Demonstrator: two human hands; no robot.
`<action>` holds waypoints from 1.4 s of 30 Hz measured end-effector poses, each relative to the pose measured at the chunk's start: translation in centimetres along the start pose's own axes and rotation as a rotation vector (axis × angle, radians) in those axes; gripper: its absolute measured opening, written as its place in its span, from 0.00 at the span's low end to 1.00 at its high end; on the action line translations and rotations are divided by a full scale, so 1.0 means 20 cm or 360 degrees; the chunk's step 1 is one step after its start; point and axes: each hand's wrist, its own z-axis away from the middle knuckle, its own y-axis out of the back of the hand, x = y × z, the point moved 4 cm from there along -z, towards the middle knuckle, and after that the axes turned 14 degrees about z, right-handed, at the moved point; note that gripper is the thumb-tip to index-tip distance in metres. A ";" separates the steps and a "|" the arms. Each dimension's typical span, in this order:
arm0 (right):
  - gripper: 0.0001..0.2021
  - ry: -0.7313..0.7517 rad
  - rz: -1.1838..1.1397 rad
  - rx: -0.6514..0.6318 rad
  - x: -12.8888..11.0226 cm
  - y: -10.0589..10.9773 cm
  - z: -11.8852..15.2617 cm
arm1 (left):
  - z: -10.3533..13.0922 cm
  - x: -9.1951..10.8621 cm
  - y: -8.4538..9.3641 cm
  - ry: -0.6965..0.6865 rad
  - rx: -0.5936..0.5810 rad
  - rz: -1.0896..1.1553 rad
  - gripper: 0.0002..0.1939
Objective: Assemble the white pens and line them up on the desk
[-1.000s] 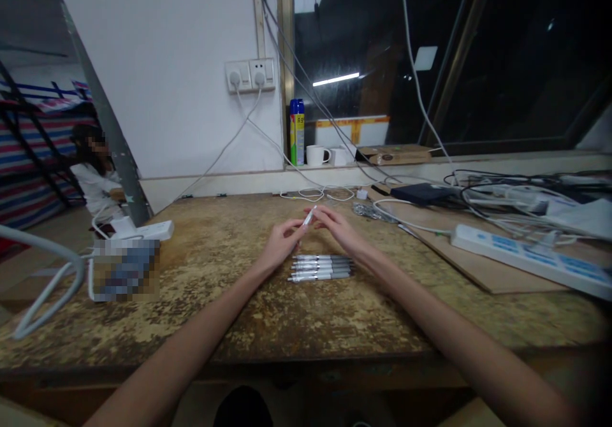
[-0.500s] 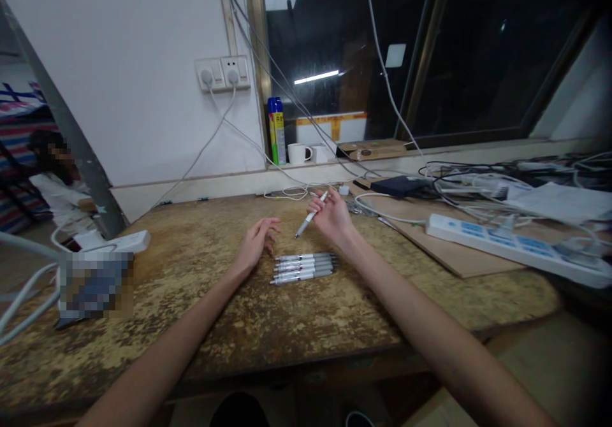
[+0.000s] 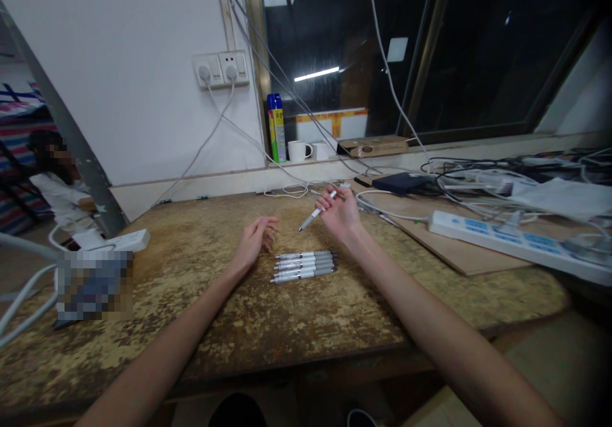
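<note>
Several white-and-grey pens (image 3: 304, 266) lie side by side on the worn wooden table (image 3: 229, 331), all pointing roughly the same way. Above and behind them, my right hand (image 3: 340, 215) pinches one more pen (image 3: 310, 221), its grey grip and tip slanting down to the left, clear of the tabletop. To the left of the row rests my left hand (image 3: 257, 239), fingers loosely curved and apart, with nothing in it. It is close to the pens' left ends but apart from them.
A white power strip (image 3: 516, 245) lies on a thin board (image 3: 459, 248) at the right, beside tangled cables (image 3: 478, 181). On the sill stand a spray can (image 3: 276, 129) and a white mug (image 3: 299, 151). Another power strip (image 3: 129, 242) lies at left. A person (image 3: 60, 185) sits farther off.
My right hand has shifted slightly right with the pen, whose angle has flattened a little. The left hand and the row of pens have stayed nearly still.
</note>
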 end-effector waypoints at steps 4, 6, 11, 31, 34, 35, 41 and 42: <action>0.13 0.0040 0.0091 -0.0008 0.00 0.00 0.01 | -0.01 -0.02 0.00 0.0016 -0.0015 -0.0032 0.23; 0.13 0.0012 0.0073 0.0001 0.00 0.00 0.01 | -0.01 -0.02 -0.01 0.0015 -0.0038 -0.0051 0.23; 0.11 0.0004 -0.0009 0.0026 0.00 0.00 0.02 | 0.00 -0.01 -0.02 0.0011 -0.0061 -0.0082 0.21; 0.12 0.0007 0.0110 0.0037 -0.02 -0.01 0.03 | 0.01 -0.01 -0.06 -0.0020 -0.0169 -0.0211 0.17; 0.12 0.0037 0.0094 0.0043 -0.03 -0.01 0.04 | 0.01 -0.02 -0.06 -0.0020 -0.0175 -0.0230 0.17; 0.12 0.0034 0.0087 0.0044 -0.03 -0.01 0.04 | 0.01 -0.02 -0.07 -0.0020 -0.0178 -0.0235 0.17; 0.10 0.0005 0.0122 0.0033 -0.03 -0.01 0.03 | 0.01 -0.01 -0.07 -0.0030 -0.0182 -0.0228 0.17; 0.09 0.0021 0.0112 0.0020 -0.02 -0.01 0.03 | 0.01 -0.01 -0.07 -0.0031 -0.0184 -0.0228 0.17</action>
